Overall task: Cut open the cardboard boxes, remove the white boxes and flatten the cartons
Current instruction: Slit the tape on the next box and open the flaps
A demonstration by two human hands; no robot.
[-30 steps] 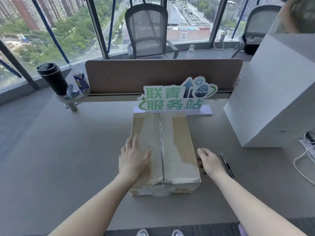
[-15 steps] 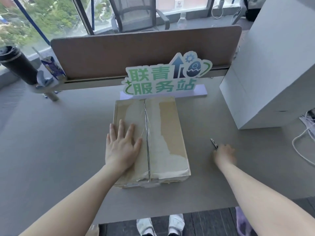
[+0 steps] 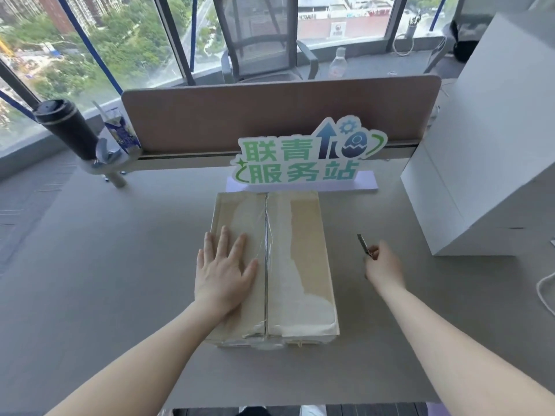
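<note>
A flat cardboard box point(image 3: 303, 265), taped along its middle seam, lies on the grey desk point(image 3: 105, 280) in front of me. My left hand point(image 3: 223, 273) presses flat on the box's left flap, fingers straight. To the right of the box my right hand point(image 3: 383, 267) holds a thin dark cutter point(image 3: 364, 244) just above the desk, its tip pointing away from me. The box is closed and its contents are hidden.
A green-lettered sign point(image 3: 303, 159) on a lilac base stands behind the box, with a brown divider panel point(image 3: 270, 112) beyond. A large white box point(image 3: 492, 151) fills the right side. A black tumbler point(image 3: 67, 129) and a small carton point(image 3: 120, 135) sit far left. A white cable point(image 3: 545, 291) lies at right.
My right hand went from beside the box to the cutter lying on the desk and picked it up. My left hand stayed pressed on the left flap.
</note>
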